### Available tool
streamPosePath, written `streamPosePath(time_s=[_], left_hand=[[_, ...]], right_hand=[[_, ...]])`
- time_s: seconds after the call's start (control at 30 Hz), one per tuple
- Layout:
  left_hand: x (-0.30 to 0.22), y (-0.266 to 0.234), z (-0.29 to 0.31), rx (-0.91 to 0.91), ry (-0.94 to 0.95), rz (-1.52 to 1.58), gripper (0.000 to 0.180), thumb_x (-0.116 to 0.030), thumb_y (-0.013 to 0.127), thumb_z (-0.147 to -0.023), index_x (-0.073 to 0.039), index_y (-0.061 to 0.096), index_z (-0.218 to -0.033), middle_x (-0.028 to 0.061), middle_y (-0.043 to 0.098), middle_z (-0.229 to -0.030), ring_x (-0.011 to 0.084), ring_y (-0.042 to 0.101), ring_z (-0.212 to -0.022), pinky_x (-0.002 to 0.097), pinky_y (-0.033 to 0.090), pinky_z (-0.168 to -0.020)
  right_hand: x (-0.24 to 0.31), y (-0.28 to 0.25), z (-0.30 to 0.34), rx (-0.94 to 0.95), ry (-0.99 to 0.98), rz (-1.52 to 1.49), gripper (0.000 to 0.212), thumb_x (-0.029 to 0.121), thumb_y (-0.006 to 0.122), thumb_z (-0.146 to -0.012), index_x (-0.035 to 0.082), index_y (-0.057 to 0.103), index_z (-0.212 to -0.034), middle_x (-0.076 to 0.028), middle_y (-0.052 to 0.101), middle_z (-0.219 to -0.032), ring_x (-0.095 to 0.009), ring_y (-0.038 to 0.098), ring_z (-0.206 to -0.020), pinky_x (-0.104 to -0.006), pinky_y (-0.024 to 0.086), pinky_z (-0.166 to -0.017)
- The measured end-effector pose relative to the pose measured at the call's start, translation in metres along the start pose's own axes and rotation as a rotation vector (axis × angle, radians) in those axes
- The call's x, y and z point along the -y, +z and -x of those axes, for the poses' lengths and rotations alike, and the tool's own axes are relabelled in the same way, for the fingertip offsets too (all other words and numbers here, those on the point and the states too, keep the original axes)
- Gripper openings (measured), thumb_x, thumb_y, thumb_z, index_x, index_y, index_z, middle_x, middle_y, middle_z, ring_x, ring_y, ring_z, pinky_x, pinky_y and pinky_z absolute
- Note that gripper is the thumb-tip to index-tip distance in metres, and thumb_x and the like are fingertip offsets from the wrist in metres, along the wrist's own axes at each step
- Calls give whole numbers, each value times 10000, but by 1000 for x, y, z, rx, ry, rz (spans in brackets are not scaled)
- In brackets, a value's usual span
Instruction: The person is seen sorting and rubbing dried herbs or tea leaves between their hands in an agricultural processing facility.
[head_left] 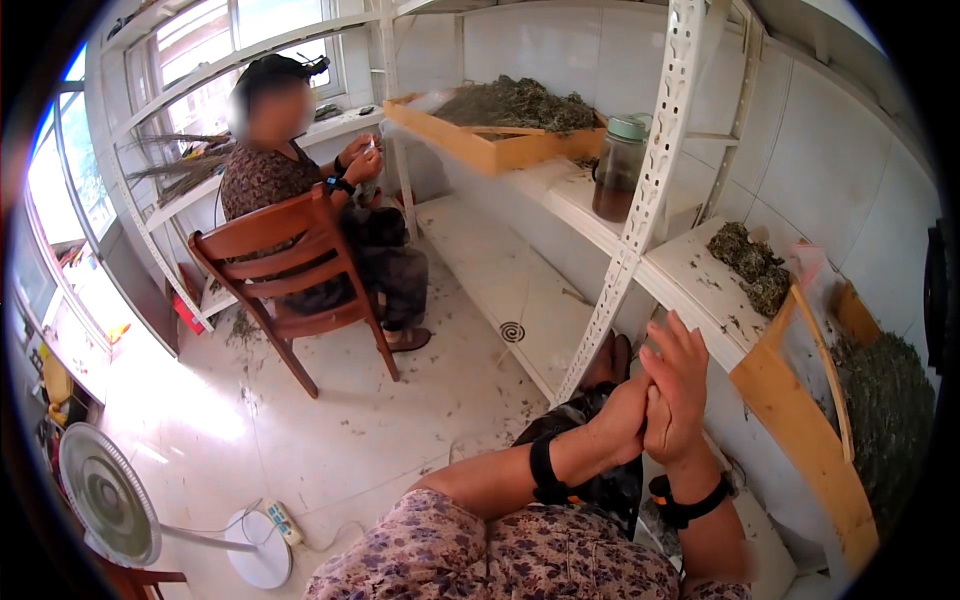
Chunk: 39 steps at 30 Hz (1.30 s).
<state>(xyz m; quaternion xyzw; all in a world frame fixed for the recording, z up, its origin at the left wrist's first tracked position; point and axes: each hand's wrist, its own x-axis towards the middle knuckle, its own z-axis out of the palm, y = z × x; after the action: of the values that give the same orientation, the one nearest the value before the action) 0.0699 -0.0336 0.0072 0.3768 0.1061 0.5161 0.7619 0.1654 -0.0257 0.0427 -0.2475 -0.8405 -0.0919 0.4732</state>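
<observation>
My left hand [618, 418] and my right hand [682, 385] are pressed together in front of me, beside the white shelf upright. The right hand points upward with its fingers stretched out and slightly apart. Against its palm and thumb side rests the left hand, whose fingers are mostly hidden, so their pose is unclear. Nothing shows between the hands. Close by on the shelf lies a clump of dried grey-green herb [748, 265]. Right of my hands, a shallow wooden tray [790, 425] holds a larger heap of the dark dried plant [885, 410].
A green-lidded jug of brown liquid [617, 175] and another herb tray [490, 152] stand on the shelf. A co-worker [275, 185] sits on a wooden chair [290, 255], hands raised. A fan [110, 495] and power strip [283, 522] are at lower left. A dark coil [512, 331] lies on the low board.
</observation>
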Motion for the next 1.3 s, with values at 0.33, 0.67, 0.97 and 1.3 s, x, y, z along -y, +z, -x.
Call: streamPosePath(time_s=[0.33,0.67,0.97,1.3], left_hand=[[1,-16,-7,-86,-112,287,319,-210,338,-946,-24,422,-1191,83,488,-1148,156,489,-1061,274,426,-880],[16,-30,-15,-89,-149,285,284,-181,352,-935,-34,427,-1166,79,503,-1118,150,510,-1025,281,450,-854],[-5,-34,-9,-145,-132,246,308,-185,331,-936,-31,420,-1188,89,485,-1149,175,509,-1041,305,450,-877],[9,-31,-16,-13,34,245,322,-248,329,-940,-63,446,-1176,73,517,-1105,174,510,-1032,306,435,-877]], right_hand=[[13,12,0,66,8,-212,310,223,374,-905,27,559,-1059,-226,490,-1198,-424,412,-1164,-517,256,-981],[-17,15,-8,157,-36,-92,445,362,371,-902,19,489,-1160,-200,429,-1269,-388,387,-1196,-520,210,-1002],[-8,25,7,109,38,-82,341,179,424,-823,6,534,-1096,-208,496,-1196,-371,443,-1150,-516,244,-985],[-15,30,-8,94,56,-279,432,194,372,-835,-15,451,-1205,-231,461,-1242,-376,443,-1158,-502,209,-1024]])
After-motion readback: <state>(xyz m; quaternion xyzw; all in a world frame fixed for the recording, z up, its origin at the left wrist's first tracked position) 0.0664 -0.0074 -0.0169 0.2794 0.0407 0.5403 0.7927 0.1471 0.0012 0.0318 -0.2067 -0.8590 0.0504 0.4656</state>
